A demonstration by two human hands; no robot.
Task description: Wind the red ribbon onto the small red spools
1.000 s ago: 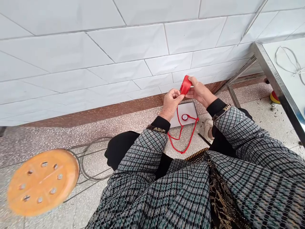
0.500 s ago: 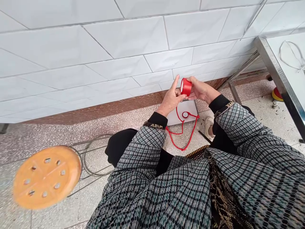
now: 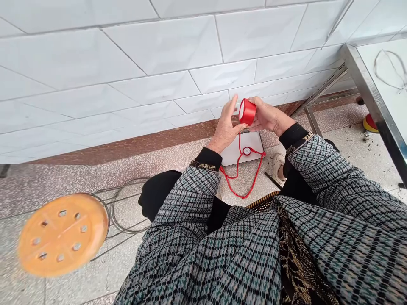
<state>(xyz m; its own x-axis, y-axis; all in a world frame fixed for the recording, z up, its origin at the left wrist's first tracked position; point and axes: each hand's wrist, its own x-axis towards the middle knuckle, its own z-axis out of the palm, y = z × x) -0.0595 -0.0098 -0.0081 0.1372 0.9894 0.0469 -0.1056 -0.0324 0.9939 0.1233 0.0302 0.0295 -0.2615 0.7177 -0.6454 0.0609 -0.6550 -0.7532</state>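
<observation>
My right hand (image 3: 265, 115) is closed around a roll of red ribbon (image 3: 247, 112), held up near the wall with its white end facing left. Just left of the roll is my left hand (image 3: 225, 126), fingers stretched up and thumb apart, the thumb's tip by the roll's lower edge. Whether that thumb touches the roll I cannot tell. A red cord (image 3: 238, 163) runs down from beneath my hands into a loose loop. It passes a small round white piece with a red rim (image 3: 246, 151), which lies over a white board (image 3: 229, 158) on the floor.
An orange round stool (image 3: 63, 233) with holes and wire legs stands at the left. White wall tiles (image 3: 178, 46) rise close in front. A metal-framed table (image 3: 365, 80) with a thin wire loop (image 3: 389, 70) stands at the right. A dark strip (image 3: 272, 181) lies by my shoe.
My left hand's fingers have moved away from the roll and straightened. The roll has tilted slightly in my right hand. The red cord below has shifted a little.
</observation>
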